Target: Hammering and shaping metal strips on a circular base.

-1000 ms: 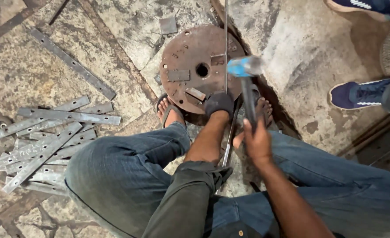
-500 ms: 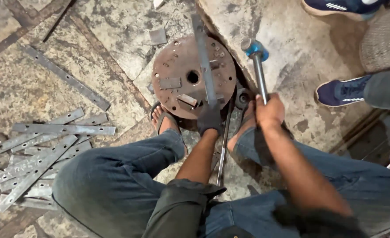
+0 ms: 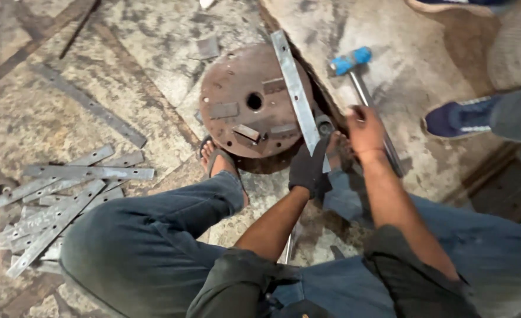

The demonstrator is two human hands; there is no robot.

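Your gloved left hand (image 3: 307,168) clamps its fingers around the metal strip (image 3: 295,91) lying across the rusty disc (image 3: 237,100) at centre frame; your right hand (image 3: 366,126) wraps the hammer (image 3: 354,70) handle.

- Dim, warm overhead light; pale glare on the stone floor (image 3: 154,41).
- Deep shadow at right (detail lost); slight motion blur throughout.

The left hand (image 3: 308,171), gloved, is gripping closed, arm reaching forward between the knees. The right hand (image 3: 365,128), bare, is clenching just to its right, slightly farther forward, forearm extended.
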